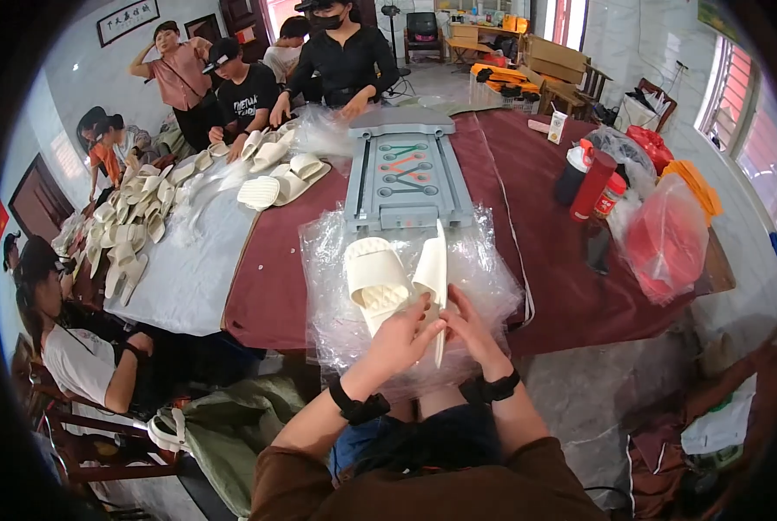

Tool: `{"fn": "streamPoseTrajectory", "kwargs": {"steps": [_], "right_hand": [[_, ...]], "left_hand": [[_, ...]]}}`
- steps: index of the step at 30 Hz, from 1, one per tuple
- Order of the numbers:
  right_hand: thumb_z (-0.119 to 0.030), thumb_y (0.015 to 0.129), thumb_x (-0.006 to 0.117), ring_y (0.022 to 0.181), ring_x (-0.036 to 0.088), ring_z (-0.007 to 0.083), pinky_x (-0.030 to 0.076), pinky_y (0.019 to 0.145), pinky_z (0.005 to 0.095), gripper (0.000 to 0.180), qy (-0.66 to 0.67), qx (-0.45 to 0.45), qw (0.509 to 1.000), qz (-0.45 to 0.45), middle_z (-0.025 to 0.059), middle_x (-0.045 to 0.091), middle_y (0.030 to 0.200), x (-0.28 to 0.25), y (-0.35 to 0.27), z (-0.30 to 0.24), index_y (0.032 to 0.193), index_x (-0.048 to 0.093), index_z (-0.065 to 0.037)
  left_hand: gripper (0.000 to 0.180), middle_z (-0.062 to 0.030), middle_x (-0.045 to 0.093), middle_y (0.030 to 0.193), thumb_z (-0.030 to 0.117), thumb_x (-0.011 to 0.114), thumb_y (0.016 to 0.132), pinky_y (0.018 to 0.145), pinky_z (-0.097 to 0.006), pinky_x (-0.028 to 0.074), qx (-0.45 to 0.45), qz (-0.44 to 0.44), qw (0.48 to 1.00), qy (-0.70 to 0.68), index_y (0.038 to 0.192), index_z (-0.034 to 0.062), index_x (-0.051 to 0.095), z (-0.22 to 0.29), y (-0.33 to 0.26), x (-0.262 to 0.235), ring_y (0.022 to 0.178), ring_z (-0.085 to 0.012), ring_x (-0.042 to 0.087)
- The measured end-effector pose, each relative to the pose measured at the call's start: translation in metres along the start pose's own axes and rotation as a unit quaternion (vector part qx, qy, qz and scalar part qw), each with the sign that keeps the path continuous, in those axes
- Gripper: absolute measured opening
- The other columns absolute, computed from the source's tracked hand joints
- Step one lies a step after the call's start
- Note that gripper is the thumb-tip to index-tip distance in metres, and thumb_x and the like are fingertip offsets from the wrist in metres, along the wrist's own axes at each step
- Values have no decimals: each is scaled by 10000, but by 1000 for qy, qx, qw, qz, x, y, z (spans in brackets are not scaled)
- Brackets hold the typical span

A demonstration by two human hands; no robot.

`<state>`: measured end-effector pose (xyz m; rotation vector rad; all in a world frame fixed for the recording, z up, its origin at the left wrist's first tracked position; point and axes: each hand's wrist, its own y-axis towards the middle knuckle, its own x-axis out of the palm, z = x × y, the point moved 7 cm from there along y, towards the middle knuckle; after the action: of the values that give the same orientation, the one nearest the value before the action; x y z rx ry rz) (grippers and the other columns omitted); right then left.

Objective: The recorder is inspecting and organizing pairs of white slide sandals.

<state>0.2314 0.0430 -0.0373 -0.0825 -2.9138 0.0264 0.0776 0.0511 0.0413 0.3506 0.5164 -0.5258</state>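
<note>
A cream slide slipper (429, 267) stands on its edge between my two hands, its sole turned to the right. My left hand (397, 340) grips it from the left near the heel. On the sole side, the fingers of my right hand (472, 328) press against the same slipper. Just left of it lies the matching slipper (376, 276), sole down, its quilted footbed showing under the strap. Both rest over a pile of clear plastic bags (326, 300) at the table's near edge.
Beyond the bags lies a grey plastic device (408, 174) with coloured markings. Bottles (593, 186) and a red bundle in plastic (664, 247) stand on the right of the maroon cloth (571, 286). Many loose slippers (136, 213) are heaped left, with people around the table.
</note>
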Motion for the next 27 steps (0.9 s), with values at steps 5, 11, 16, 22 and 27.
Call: {"fn": "streamPoseTrajectory", "kwargs": {"steps": [5, 11, 16, 22, 27], "right_hand": [[-38, 940, 679, 916, 644, 117, 522, 750, 270, 770, -156, -124, 980, 27, 72, 683, 1108, 22, -17, -28, 1597, 279, -72], [-91, 1016, 584, 1076, 625, 185, 480, 967, 321, 597, -96, -236, 967, -1, 144, 471, 1530, 39, -42, -70, 1555, 334, -31], [-286, 979, 680, 1007, 679, 243, 533, 878, 355, 626, -259, -138, 955, 35, 172, 625, 1329, 47, -17, -65, 1478, 434, 3], [-455, 813, 827, 833, 707, 303, 555, 741, 396, 828, -471, -68, 879, 36, 138, 724, 933, 73, 0, -43, 1411, 501, 15], [-363, 843, 819, 758, 694, 235, 541, 695, 356, 634, -430, -37, 902, 10, 96, 717, 832, 73, 4, -24, 1285, 617, 44]], "left_hand": [[566, -212, 666, 1225, 212, 638, 1003, 873, -370, 555, -66, 57, 980, -178, 1461, -55, 439, -11, -6, -3, 1037, -263, 696], [469, -153, 661, 1252, 85, 498, 992, 947, -336, 515, -166, 169, 825, -514, 1449, -17, 468, -45, -15, -16, 1107, -226, 639], [407, -58, 509, 834, 355, 448, 1005, 578, -310, 386, -203, 159, 644, -721, 1225, 32, 563, -85, -32, -39, 639, -168, 446], [695, -173, 581, 1017, 666, 482, 966, 585, -290, 373, -91, 77, 611, -782, 1345, 86, 542, -101, -51, -54, 674, -198, 447], [1054, -248, 565, 1270, 889, 502, 817, 619, -309, 405, -46, 67, 644, -760, 1519, 107, 426, -94, -66, -67, 860, -255, 493]]}}
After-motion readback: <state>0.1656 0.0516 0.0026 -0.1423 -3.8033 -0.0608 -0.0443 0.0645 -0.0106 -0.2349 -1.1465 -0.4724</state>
